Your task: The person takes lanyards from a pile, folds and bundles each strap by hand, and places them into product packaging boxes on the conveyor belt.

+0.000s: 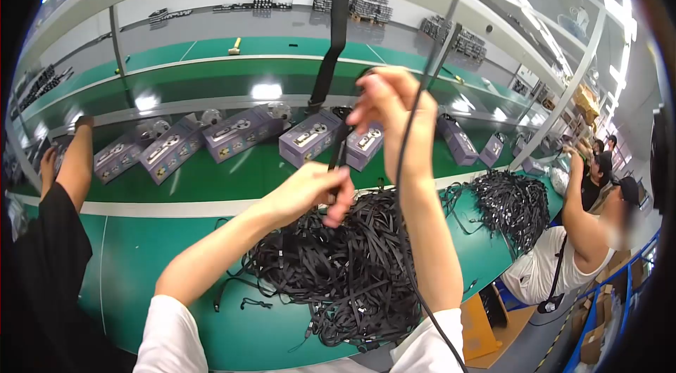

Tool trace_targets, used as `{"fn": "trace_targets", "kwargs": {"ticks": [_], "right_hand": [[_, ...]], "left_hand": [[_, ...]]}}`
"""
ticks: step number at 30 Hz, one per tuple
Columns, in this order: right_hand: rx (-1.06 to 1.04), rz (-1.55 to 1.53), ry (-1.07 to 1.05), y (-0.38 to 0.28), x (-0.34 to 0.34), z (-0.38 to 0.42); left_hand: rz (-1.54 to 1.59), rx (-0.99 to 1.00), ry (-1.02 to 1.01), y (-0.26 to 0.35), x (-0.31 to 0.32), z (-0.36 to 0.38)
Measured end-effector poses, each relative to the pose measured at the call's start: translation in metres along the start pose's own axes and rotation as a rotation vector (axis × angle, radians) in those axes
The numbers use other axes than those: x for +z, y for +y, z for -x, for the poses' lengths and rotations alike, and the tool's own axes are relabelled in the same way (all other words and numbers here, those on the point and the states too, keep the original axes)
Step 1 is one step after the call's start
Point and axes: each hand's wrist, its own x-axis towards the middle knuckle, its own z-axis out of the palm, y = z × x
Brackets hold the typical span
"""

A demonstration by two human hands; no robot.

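My left hand (318,193) is closed around a black strap (341,153), above a large heap of black straps (338,267) on the green table. Higher up and to the right, my right hand (396,102) pinches the upper part of that strap. The strap runs upward between my two hands, and its ends are hard to make out. Just behind my hands, purple-grey printed boxes (310,137) stand on the green conveyor belt, with clear plastic pieces beside several of them.
A second heap of black straps (512,207) lies to the right. One worker (570,253) in white sits there; another worker's arm (74,169) reaches in from the left. A wide black strip (336,35) hangs ahead, and a dark cable (403,211) crosses before my right arm.
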Motion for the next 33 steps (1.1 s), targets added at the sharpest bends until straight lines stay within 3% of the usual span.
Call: {"fn": "trace_targets", "kwargs": {"ticks": [1,2,3,5,7,10,12,15,17,18,20,21,22,25,26,29,31,33], "right_hand": [[-0.021,-0.112,0.005,-0.013,-0.002,-0.003],[-0.082,-0.206,0.004,-0.020,-0.005,-0.005],[-0.168,-0.204,-0.047,-0.022,-0.011,-0.002],[-0.008,-0.328,-0.193,-0.010,-0.016,0.007],[0.196,-0.357,-0.289,0.016,-0.005,0.027],[0.294,-0.336,-0.391,0.011,0.012,0.032],[0.307,-0.367,-0.436,-0.003,0.023,0.028],[0.241,-0.274,-0.264,-0.002,0.030,0.019],[0.269,-0.300,-0.275,-0.006,0.031,0.015],[0.265,-0.292,-0.301,-0.002,0.034,0.013],[0.242,-0.214,-0.352,0.002,0.046,0.007],[0.224,-0.144,-0.377,0.002,0.054,0.005],[0.152,-0.126,-0.431,-0.003,0.065,0.004],[0.288,-0.002,-0.437,-0.026,0.071,0.011],[0.101,0.076,-0.427,-0.016,0.064,0.009],[0.096,0.087,-0.381,-0.005,0.033,0.015],[0.149,0.099,-0.326,0.008,0.021,0.029],[0.226,0.139,-0.255,0.029,0.004,0.042]], "left_hand": [[-0.001,-0.057,0.061,0.014,-0.003,0.000],[-0.047,0.121,0.159,0.034,0.004,-0.006],[-0.045,0.160,0.184,0.062,0.006,-0.006],[-0.103,0.267,0.106,0.107,0.006,-0.005],[-0.315,0.273,0.170,0.141,0.018,-0.004],[-0.755,0.400,0.239,0.168,0.018,-0.005],[-0.693,0.402,0.201,0.189,0.027,0.015],[-0.797,0.430,0.220,0.196,0.002,0.048],[-0.821,0.645,0.349,0.176,-0.010,0.062],[-0.868,0.464,0.413,0.166,-0.010,0.073],[-0.936,0.506,0.405,0.126,-0.023,0.065],[-0.742,0.579,0.421,0.098,-0.020,0.055],[-0.643,0.485,0.386,0.081,-0.019,0.051],[-0.460,0.209,0.371,0.078,-0.011,0.055],[-0.416,0.115,0.378,0.079,-0.009,0.055],[-0.702,0.221,0.400,0.071,-0.045,0.044],[-0.986,0.013,0.496,0.090,-0.046,0.040],[-1.327,0.028,0.591,0.081,-0.080,0.023]]}}
